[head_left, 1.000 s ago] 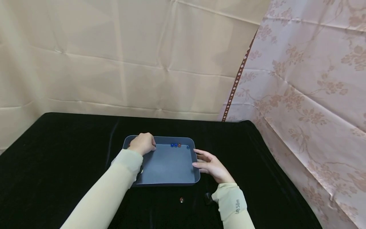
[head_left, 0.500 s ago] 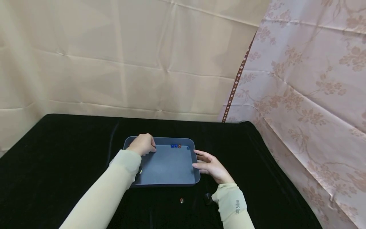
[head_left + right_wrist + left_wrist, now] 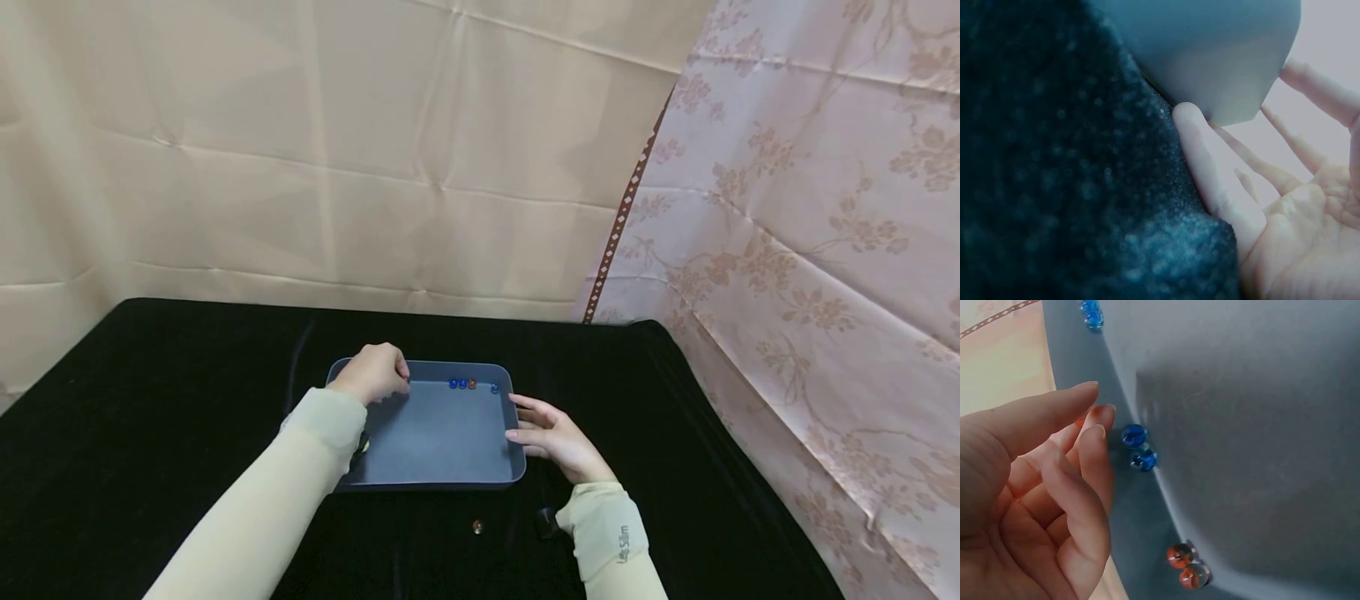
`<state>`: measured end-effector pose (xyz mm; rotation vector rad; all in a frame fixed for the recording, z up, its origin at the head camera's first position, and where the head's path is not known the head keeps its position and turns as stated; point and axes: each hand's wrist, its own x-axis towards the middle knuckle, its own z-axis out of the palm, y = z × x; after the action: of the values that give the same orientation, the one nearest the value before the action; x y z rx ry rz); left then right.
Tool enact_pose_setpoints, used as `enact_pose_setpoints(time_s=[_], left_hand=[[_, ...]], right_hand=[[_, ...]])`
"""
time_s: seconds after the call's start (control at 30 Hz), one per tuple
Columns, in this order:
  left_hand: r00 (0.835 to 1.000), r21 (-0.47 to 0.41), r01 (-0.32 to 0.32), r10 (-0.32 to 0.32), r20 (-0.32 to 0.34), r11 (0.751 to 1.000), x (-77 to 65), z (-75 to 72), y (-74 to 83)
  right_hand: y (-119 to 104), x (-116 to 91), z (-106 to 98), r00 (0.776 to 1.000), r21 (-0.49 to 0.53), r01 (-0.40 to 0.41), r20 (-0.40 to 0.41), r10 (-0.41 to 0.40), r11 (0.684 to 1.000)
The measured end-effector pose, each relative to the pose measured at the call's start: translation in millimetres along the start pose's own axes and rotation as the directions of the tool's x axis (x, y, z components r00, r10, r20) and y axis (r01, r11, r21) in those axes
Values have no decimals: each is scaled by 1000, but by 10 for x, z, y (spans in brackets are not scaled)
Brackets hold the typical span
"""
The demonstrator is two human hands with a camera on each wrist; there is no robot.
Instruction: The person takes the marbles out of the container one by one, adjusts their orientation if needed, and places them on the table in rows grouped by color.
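My left hand (image 3: 372,373) is over the far left of the blue-grey tray (image 3: 442,450), thumb and fingertips close together. In the left wrist view, a small bit of an orange marble (image 3: 1080,422) shows between thumb and fingers, mostly hidden. Beside these fingertips, two blue marbles (image 3: 1138,447) touch at the far wall's foot. Two orange marbles (image 3: 1187,567) lie together in the corner. Farther right stand two blue marbles (image 3: 457,384), an orange marble (image 3: 472,384) and a separate blue marble (image 3: 495,388). My right hand (image 3: 558,437) rests extended fingers against the tray's right outer side.
A loose reddish marble (image 3: 477,527) lies in front of the tray on the black cloth (image 3: 187,433). Beige curtain (image 3: 375,167) hangs behind the table, and a pink floral curtain (image 3: 810,250) runs along the right.
My left hand has shifted very slightly up and its forearm a little left. The right hand, tray and visible marbles look the same.
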<state>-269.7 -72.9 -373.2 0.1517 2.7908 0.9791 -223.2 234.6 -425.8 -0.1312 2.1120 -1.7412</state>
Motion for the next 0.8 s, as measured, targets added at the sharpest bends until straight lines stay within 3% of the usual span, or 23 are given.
enact_pose_setpoints(time_s=[0.2,0.8], left_hand=[[1000,13,-22,22,-4,1000,24,-55,36],[997,46,-75,75,-5,996,-103,-189,129]], right_hand=[[5,-5,-6,1000,2,16,15,-16,1000],[0,-3,5,1000,-7,9,-2,-9,1000]])
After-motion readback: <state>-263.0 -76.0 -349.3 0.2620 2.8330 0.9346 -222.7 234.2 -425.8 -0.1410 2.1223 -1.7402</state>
